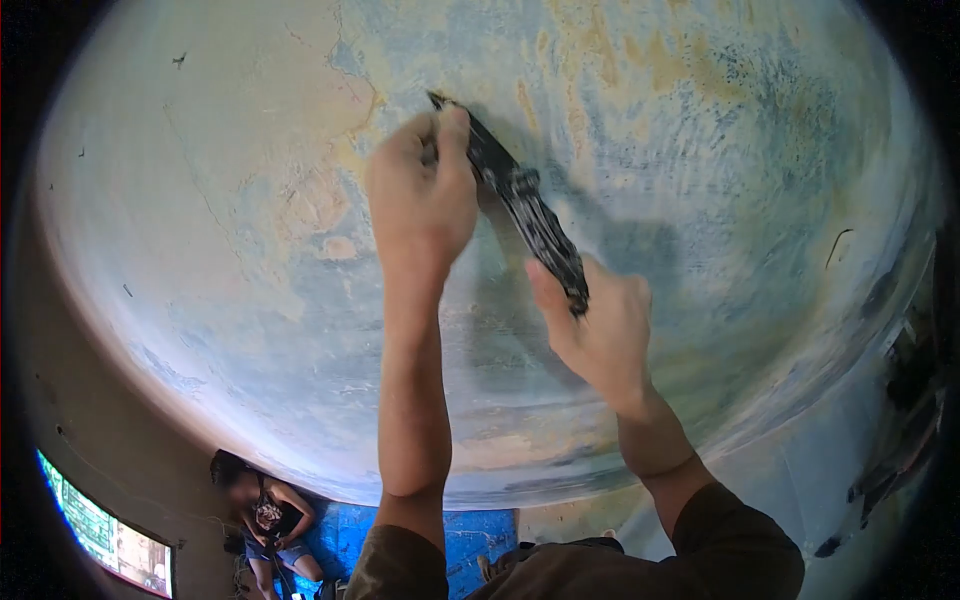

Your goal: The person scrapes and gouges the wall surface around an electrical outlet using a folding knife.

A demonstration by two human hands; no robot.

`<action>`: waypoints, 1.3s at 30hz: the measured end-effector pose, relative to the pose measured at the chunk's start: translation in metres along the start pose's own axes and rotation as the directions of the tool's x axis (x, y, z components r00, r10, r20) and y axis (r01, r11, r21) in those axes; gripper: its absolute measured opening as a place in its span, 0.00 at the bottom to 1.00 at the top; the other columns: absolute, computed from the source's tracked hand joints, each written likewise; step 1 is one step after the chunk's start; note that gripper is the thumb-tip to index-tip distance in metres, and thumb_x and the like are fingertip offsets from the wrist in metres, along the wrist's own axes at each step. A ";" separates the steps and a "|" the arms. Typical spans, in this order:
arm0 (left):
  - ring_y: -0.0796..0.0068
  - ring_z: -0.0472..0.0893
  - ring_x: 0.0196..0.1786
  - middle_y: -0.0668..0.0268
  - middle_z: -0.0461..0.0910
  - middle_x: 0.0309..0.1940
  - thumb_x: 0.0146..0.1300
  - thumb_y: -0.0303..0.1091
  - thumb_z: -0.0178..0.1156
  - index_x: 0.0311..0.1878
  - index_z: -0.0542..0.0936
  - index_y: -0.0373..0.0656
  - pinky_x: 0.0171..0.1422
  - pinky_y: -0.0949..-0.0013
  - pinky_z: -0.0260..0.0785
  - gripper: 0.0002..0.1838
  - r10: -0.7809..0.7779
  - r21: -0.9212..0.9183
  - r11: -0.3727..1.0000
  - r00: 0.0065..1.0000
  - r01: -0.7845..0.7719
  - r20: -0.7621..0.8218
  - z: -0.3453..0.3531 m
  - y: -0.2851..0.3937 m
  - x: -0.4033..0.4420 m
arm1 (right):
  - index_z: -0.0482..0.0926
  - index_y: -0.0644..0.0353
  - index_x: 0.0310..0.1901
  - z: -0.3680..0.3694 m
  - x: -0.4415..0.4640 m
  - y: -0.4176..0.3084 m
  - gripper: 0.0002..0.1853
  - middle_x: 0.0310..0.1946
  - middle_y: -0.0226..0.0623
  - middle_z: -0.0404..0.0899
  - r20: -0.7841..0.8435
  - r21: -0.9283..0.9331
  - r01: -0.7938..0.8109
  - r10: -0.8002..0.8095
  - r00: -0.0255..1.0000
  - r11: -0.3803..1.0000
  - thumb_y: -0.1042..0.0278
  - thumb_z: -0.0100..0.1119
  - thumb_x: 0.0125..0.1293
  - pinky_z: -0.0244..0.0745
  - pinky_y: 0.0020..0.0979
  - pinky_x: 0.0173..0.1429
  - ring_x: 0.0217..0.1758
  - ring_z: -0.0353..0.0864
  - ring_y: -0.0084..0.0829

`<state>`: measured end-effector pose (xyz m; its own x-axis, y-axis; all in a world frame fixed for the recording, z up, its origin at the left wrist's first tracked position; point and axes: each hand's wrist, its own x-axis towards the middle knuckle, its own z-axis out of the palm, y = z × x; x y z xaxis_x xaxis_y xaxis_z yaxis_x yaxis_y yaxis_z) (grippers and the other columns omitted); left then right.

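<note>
A long black tool [492,160] slants across in front of the painted wall, its pointed tip at the upper left and a glossy, ridged lower part. I cannot make out its exact kind. My left hand [425,190] is closed at the upper end, thumb and fingers pinched by the tip. Below and to the right, my right hand [605,315] is closed around the lower end. Both arms reach up, and the hands are a little blurred.
The weathered wall [300,290] has blue, cream and ochre patches, cracks and several small marks. At the lower left another person [275,515] sits on a blue sheet [350,535], near a lit screen [105,535]. Dark objects [905,400] are at the right edge.
</note>
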<state>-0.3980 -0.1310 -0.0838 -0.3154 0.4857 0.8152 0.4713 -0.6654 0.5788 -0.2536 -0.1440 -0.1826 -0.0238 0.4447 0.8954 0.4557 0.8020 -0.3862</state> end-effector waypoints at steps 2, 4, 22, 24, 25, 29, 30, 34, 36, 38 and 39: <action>0.80 0.59 0.19 0.66 0.64 0.12 0.71 0.39 0.56 0.24 0.72 0.34 0.25 0.65 0.55 0.21 0.019 0.052 0.998 1.000 -0.018 -0.017 -0.003 0.005 0.012 | 0.78 0.64 0.27 -0.005 0.011 -0.007 0.18 0.13 0.38 0.73 0.077 -0.064 -0.022 0.027 0.997 0.998 0.58 0.62 0.69 0.64 0.31 0.22 0.13 0.73 0.37; 0.80 0.60 0.21 0.66 0.64 0.13 0.71 0.39 0.56 0.24 0.73 0.34 0.26 0.66 0.55 0.21 0.006 0.048 0.999 1.000 -0.005 -0.016 -0.004 0.004 0.011 | 0.78 0.64 0.26 -0.007 0.009 -0.009 0.18 0.13 0.38 0.73 0.063 -0.054 0.008 -0.005 0.998 0.998 0.58 0.62 0.69 0.65 0.32 0.22 0.13 0.74 0.37; 0.81 0.57 0.21 0.67 0.61 0.13 0.73 0.37 0.55 0.24 0.70 0.35 0.25 0.67 0.51 0.21 0.039 0.099 0.995 0.998 -0.034 -0.052 -0.006 0.001 -0.007 | 0.73 0.62 0.20 0.011 -0.007 0.000 0.25 0.06 0.38 0.68 0.013 0.013 0.036 -0.036 0.999 0.999 0.50 0.64 0.66 0.62 0.37 0.15 0.08 0.71 0.41; 0.81 0.56 0.21 0.67 0.60 0.13 0.73 0.37 0.55 0.24 0.69 0.35 0.25 0.68 0.50 0.21 0.050 0.145 0.988 0.998 -0.043 -0.044 -0.009 -0.011 -0.023 | 0.73 0.62 0.20 0.012 -0.023 0.003 0.25 0.07 0.39 0.68 0.027 0.004 0.027 -0.027 0.999 1.000 0.50 0.64 0.66 0.62 0.37 0.15 0.08 0.71 0.42; 0.82 0.56 0.21 0.67 0.60 0.13 0.73 0.37 0.55 0.24 0.69 0.35 0.25 0.68 0.50 0.21 0.062 0.165 0.985 0.997 -0.054 -0.039 -0.010 -0.016 -0.031 | 0.73 0.62 0.20 0.012 -0.033 0.004 0.25 0.07 0.39 0.68 0.037 0.001 0.019 -0.019 0.999 1.000 0.49 0.64 0.66 0.63 0.38 0.15 0.08 0.71 0.42; 0.83 0.55 0.21 0.67 0.59 0.13 0.73 0.36 0.55 0.23 0.68 0.35 0.24 0.69 0.48 0.21 -0.044 0.106 0.993 0.999 0.045 -0.012 -0.008 -0.027 -0.058 | 0.73 0.62 0.21 0.014 -0.065 0.018 0.25 0.07 0.40 0.68 0.070 0.004 -0.026 0.026 0.997 1.000 0.50 0.64 0.65 0.63 0.38 0.15 0.08 0.71 0.43; 0.83 0.55 0.21 0.67 0.59 0.13 0.73 0.35 0.55 0.23 0.68 0.35 0.24 0.69 0.48 0.21 -0.058 0.091 0.994 0.998 0.057 -0.001 -0.007 -0.029 -0.061 | 0.73 0.62 0.21 0.015 -0.065 0.019 0.25 0.07 0.40 0.68 0.070 0.009 -0.030 0.029 0.997 1.000 0.50 0.65 0.65 0.63 0.38 0.15 0.08 0.72 0.43; 0.83 0.55 0.21 0.68 0.60 0.13 0.73 0.35 0.56 0.24 0.69 0.34 0.24 0.68 0.49 0.21 -0.064 0.054 0.996 0.998 0.064 -0.006 -0.003 -0.028 -0.055 | 0.76 0.64 0.25 0.007 -0.060 0.018 0.19 0.11 0.39 0.71 0.085 0.010 -0.022 0.021 0.996 1.000 0.57 0.65 0.66 0.65 0.35 0.18 0.11 0.74 0.40; 0.82 0.55 0.21 0.67 0.60 0.13 0.72 0.35 0.56 0.24 0.70 0.34 0.25 0.68 0.50 0.20 -0.034 0.073 0.997 0.999 0.034 -0.010 0.000 -0.015 -0.044 | 0.77 0.65 0.27 0.000 -0.047 0.014 0.17 0.13 0.39 0.73 0.088 -0.016 -0.025 0.026 0.996 1.000 0.60 0.65 0.67 0.66 0.34 0.20 0.12 0.75 0.38; 0.81 0.55 0.21 0.66 0.61 0.13 0.72 0.35 0.56 0.24 0.70 0.34 0.25 0.67 0.50 0.20 -0.013 0.067 0.998 1.000 0.013 -0.001 0.005 -0.007 -0.030 | 0.77 0.65 0.28 -0.004 -0.032 0.012 0.17 0.13 0.38 0.74 0.077 -0.058 -0.047 0.051 0.996 0.997 0.60 0.64 0.67 0.66 0.33 0.21 0.13 0.75 0.37; 0.80 0.55 0.21 0.66 0.61 0.13 0.72 0.35 0.57 0.24 0.70 0.34 0.25 0.67 0.50 0.20 -0.006 0.051 0.999 1.000 0.006 0.011 0.007 -0.005 -0.023 | 0.78 0.66 0.28 -0.004 -0.027 0.011 0.17 0.13 0.38 0.74 0.066 -0.033 -0.066 0.068 0.995 0.997 0.59 0.64 0.68 0.66 0.32 0.21 0.13 0.74 0.36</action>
<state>-0.3870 -0.1350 -0.1057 -0.3089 0.4963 0.8113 0.5109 -0.6330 0.5817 -0.2440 -0.1490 -0.2102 -0.0513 0.5238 0.8503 0.4851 0.7573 -0.4373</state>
